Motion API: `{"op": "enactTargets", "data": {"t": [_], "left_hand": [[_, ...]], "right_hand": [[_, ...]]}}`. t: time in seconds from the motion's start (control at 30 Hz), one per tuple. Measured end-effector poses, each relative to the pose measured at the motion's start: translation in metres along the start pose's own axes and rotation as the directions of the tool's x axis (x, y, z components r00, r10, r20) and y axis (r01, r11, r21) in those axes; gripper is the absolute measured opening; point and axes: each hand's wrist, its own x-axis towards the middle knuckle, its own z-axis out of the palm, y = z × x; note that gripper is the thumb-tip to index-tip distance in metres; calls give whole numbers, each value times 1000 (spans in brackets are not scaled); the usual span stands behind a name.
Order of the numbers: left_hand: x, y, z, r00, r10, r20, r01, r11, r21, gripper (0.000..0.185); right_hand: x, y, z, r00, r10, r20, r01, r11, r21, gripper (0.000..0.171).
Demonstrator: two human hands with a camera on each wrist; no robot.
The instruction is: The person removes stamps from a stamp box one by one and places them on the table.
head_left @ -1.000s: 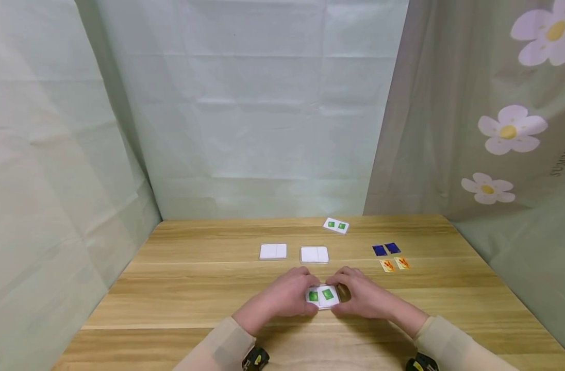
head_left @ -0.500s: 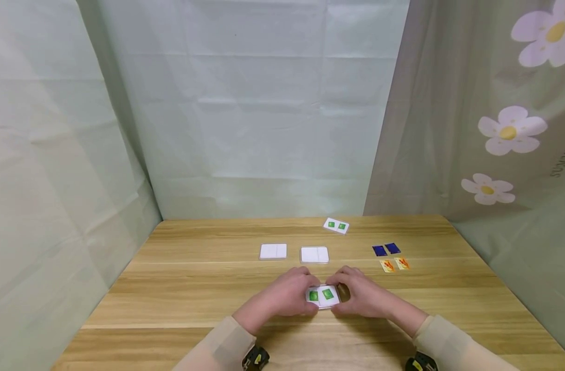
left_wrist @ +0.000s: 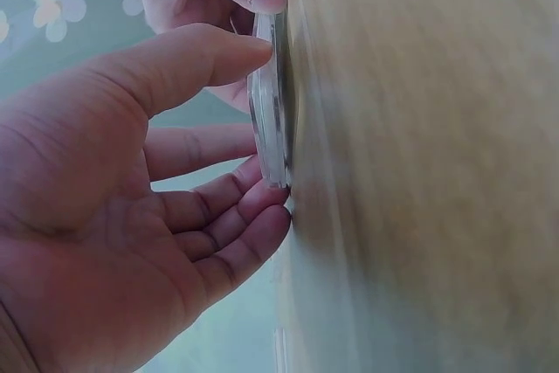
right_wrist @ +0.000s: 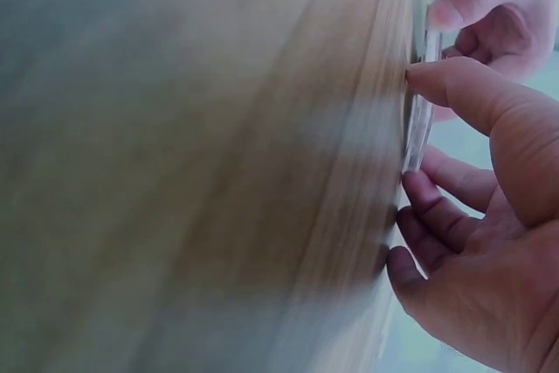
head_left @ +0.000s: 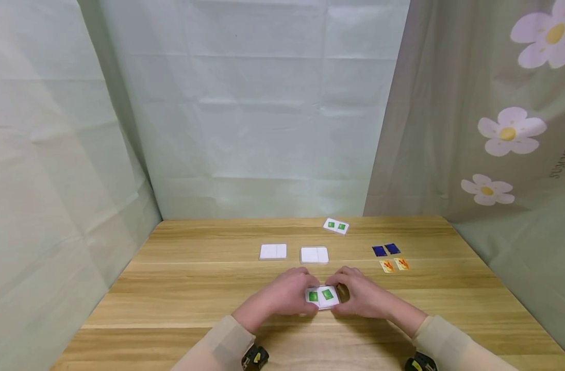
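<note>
Nothing moved: left hand (head_left: pixel 282 298), right hand (head_left: pixel 363 298) each grip green-square tile (head_left: pixel 322 296) (one of two); two blank tiles (head_left: pixel 273 251).

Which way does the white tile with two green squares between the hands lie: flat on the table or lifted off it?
Flat. Both wrist views show the tile edge against the table, left hand and right hand pinching its sides.

Beige long sleeves (head_left: pixel 217 345) cover both arms, with black-and-yellow wrist devices (head_left: pixel 256 356).
</note>
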Motion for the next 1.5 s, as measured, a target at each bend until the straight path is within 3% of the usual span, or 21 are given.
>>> {"op": "enactTargets", "data": {"t": [0.83, 1.5], "left_hand": [[0, -2, -1, 1000, 14, 13, -14, 1000, -23, 43], [2, -3, -2, 999, 13, 32, -12, 1000, -13, 43]], "right_hand": [[-1, 0, 1, 1000, -27, -13, 27, 1000, -5, 51], [2, 3, 2, 1000, 5, 0, -5, 1000, 8, 50]]}}
